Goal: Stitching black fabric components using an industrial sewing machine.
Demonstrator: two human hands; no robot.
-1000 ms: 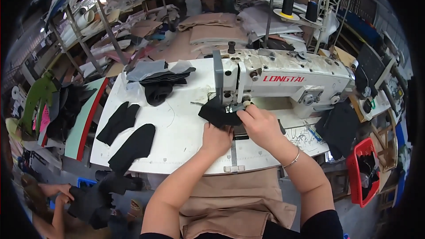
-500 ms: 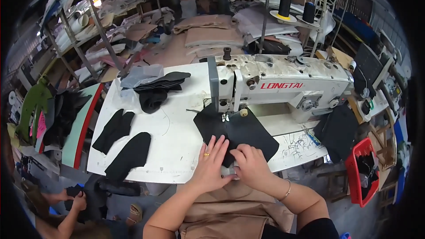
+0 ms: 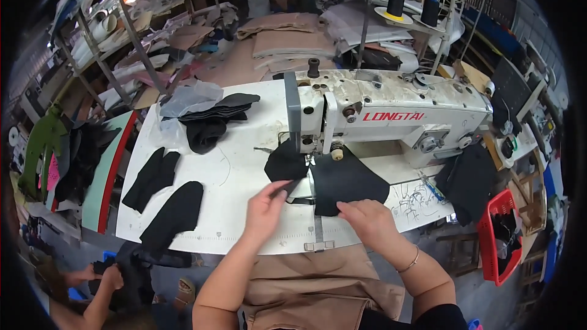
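Observation:
Black fabric lies under the presser foot (image 3: pixel 310 160) of a white sewing machine (image 3: pixel 391 95), split into a left part (image 3: pixel 285 162) and a right part (image 3: pixel 348 182). My left hand (image 3: pixel 266 208) pinches the near edge of the left part and folds it up toward the left. The thumb and fingers of my right hand (image 3: pixel 369 221) are closed on the near edge of the right part. Between the two parts a strip of machine bed and metal plate (image 3: pixel 301 193) shows. Whether the parts are joined beneath the foot I cannot tell.
Cut black pieces (image 3: pixel 174 217) lie on the left of the white table (image 3: pixel 238 177), with a stack of black fabric (image 3: pixel 220 113) behind. At the right, a red basket (image 3: pixel 492 238) hangs low beside thread clippers (image 3: pixel 432 187). Another person's hands (image 3: pixel 110 278) hold dark fabric at lower left.
My hands have moved apart. The left hand has drawn the left fabric part aside and lifted its edge, while the right has shifted right along the other part, uncovering the bed between them.

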